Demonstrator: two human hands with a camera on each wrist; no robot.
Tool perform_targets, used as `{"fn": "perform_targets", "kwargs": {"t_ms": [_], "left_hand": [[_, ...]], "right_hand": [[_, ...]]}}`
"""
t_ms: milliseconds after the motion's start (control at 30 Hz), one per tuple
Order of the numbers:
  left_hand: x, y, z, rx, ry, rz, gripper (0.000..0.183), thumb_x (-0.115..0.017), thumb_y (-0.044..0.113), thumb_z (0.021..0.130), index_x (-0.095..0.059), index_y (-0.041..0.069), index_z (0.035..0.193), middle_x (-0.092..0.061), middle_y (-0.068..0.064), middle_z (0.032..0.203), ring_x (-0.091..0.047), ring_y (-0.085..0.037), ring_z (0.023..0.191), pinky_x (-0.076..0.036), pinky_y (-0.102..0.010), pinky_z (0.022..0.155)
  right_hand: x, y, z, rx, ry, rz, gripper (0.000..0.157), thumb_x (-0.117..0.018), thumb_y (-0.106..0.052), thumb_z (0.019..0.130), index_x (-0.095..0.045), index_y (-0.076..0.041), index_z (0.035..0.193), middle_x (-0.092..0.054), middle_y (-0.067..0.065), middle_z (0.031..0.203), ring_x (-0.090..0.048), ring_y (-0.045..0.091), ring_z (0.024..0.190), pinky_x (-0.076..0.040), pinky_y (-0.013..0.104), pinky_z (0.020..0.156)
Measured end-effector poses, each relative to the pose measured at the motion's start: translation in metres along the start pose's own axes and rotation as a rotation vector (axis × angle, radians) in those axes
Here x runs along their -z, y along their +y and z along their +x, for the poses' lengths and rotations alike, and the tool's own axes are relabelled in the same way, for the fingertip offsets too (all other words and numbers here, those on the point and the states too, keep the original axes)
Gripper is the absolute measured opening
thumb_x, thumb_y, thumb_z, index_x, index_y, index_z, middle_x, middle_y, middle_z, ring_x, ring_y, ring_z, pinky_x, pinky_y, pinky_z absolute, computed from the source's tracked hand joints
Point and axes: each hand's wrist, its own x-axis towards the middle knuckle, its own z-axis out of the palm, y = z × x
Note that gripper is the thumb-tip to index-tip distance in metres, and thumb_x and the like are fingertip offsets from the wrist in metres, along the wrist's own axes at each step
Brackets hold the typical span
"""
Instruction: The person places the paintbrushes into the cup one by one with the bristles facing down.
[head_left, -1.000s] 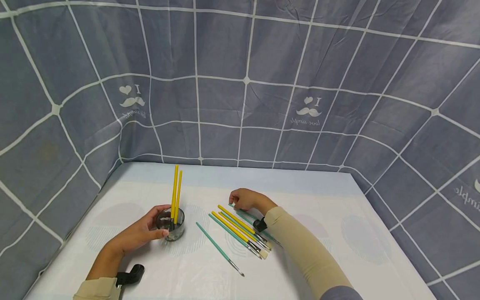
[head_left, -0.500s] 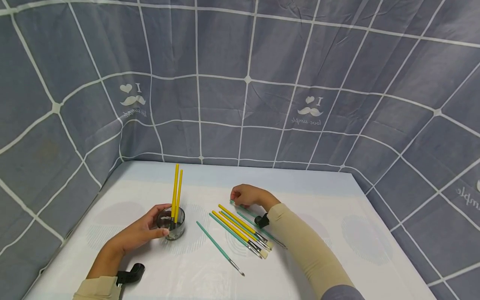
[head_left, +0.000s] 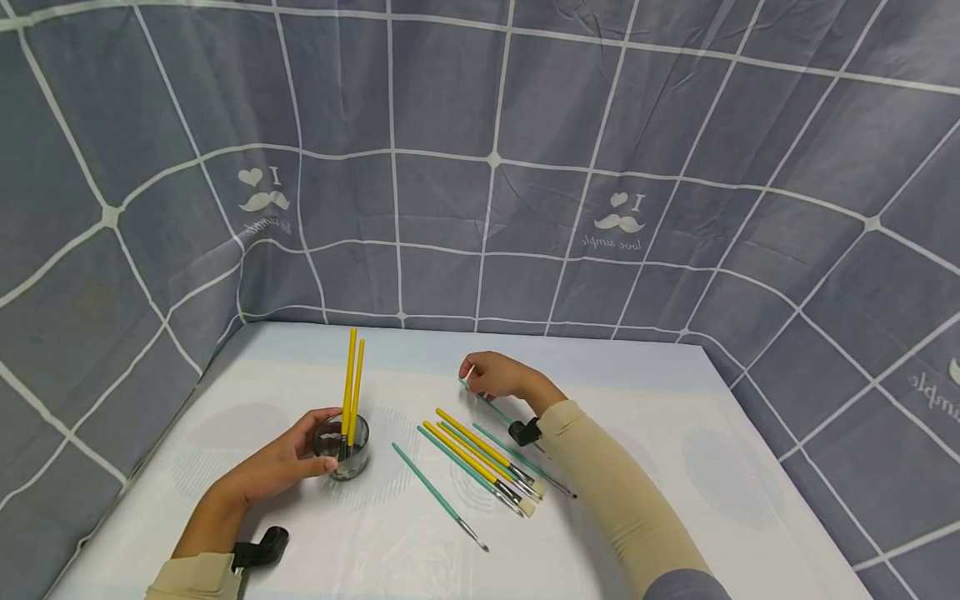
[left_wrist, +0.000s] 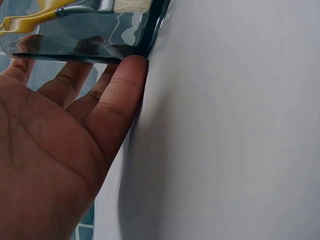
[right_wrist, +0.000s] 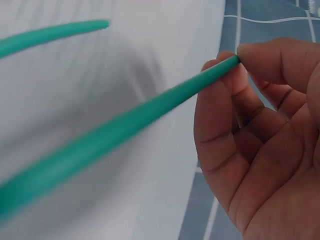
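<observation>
At the left, a clear glass [head_left: 351, 465] holds two yellow-handled paintbrushes [head_left: 349, 375], bristles down. My left hand [head_left: 281, 462] grips this glass from its left side, thumb in front and fingers behind. One flat pale brush head [left_wrist: 132, 5] shows through the glass in the left wrist view. My right hand [head_left: 497, 375] pinches a teal paintbrush [right_wrist: 125, 122] by the tip of its handle, between thumb and fingers. The far end of that brush is partly hidden behind the wrist camera. Just below it lies another teal paintbrush [head_left: 491, 437] on the table.
In the middle of the white table [head_left: 300, 367] lie several yellow and teal paintbrushes [head_left: 480, 458] side by side. A single teal paintbrush [head_left: 435, 492] lies apart, nearer the front. A grey checked curtain [head_left: 442, 200] encloses the table's back and sides.
My right hand has moved away toward the back of the table with the pinched teal paintbrush, separating it from the teal one beside it. The left hand and glass have stayed put.
</observation>
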Motion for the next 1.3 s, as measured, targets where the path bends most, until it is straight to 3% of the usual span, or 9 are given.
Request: {"fn": "perform_targets", "kwargs": {"t_ms": [167, 300, 567, 867, 933, 1300], "left_hand": [[0.0, 0.001, -0.001, 0.005, -0.009, -0.02, 0.068, -0.067, 0.007, 0.094, -0.027, 0.002, 0.149, -0.044, -0.028, 0.142, -0.047, 0.0, 0.122, -0.036, -0.017, 0.098], [0.0, 0.001, -0.001, 0.005, -0.013, -0.028, 0.068, -0.067, 0.007, 0.094, -0.027, 0.002, 0.149, -0.044, -0.029, 0.142, -0.047, 0.0, 0.122, -0.037, -0.017, 0.098], [-0.001, 0.002, 0.0, 0.002, -0.006, -0.015, 0.069, -0.068, 0.008, 0.093, -0.028, 0.001, 0.148, -0.044, -0.029, 0.142, -0.047, 0.004, 0.121, -0.036, -0.015, 0.097], [-0.001, 0.001, 0.0, 0.0, -0.004, -0.024, 0.069, -0.068, 0.007, 0.093, -0.027, 0.0, 0.148, -0.043, -0.031, 0.141, -0.048, 0.003, 0.12, -0.037, -0.016, 0.097], [-0.001, 0.001, 0.0, 0.0, -0.004, -0.021, 0.069, -0.068, 0.007, 0.093, -0.027, -0.001, 0.148, -0.043, -0.031, 0.141, -0.048, -0.007, 0.125, -0.037, -0.016, 0.097], [0.0, 0.0, 0.001, 0.015, 0.01, 0.025, 0.069, -0.069, 0.009, 0.093, -0.028, 0.001, 0.148, -0.045, -0.028, 0.141, -0.046, -0.028, 0.13, -0.036, -0.015, 0.097]], "right_hand": [[0.004, -0.009, -0.001, 0.033, 0.035, 0.03, 0.028, -0.055, -0.003, 0.1, -0.055, 0.003, 0.127, -0.057, 0.01, 0.096, -0.055, 0.02, 0.072, -0.051, 0.035, 0.067], [0.005, -0.017, -0.002, 0.048, 0.079, 0.064, 0.024, -0.056, -0.005, 0.1, -0.057, -0.003, 0.123, -0.057, 0.009, 0.097, -0.056, 0.021, 0.074, -0.052, 0.035, 0.069], [0.002, -0.037, -0.004, 0.091, 0.159, 0.191, 0.021, -0.056, -0.009, 0.101, -0.057, -0.008, 0.122, -0.057, 0.009, 0.098, -0.059, 0.022, 0.083, -0.054, 0.048, 0.081], [-0.004, -0.057, 0.003, 0.142, 0.245, 0.33, 0.025, -0.057, -0.008, 0.101, -0.054, -0.006, 0.125, -0.056, 0.009, 0.102, -0.061, 0.025, 0.089, -0.055, 0.038, 0.077], [-0.006, -0.06, 0.005, 0.149, 0.267, 0.361, 0.026, -0.058, -0.007, 0.1, -0.054, -0.005, 0.126, -0.056, 0.009, 0.102, -0.061, 0.025, 0.089, -0.055, 0.036, 0.076], [-0.017, -0.079, 0.013, 0.219, 0.402, 0.532, 0.026, -0.058, -0.003, 0.098, -0.055, -0.003, 0.124, -0.054, 0.004, 0.096, -0.059, 0.017, 0.083, -0.055, 0.032, 0.07]]}}
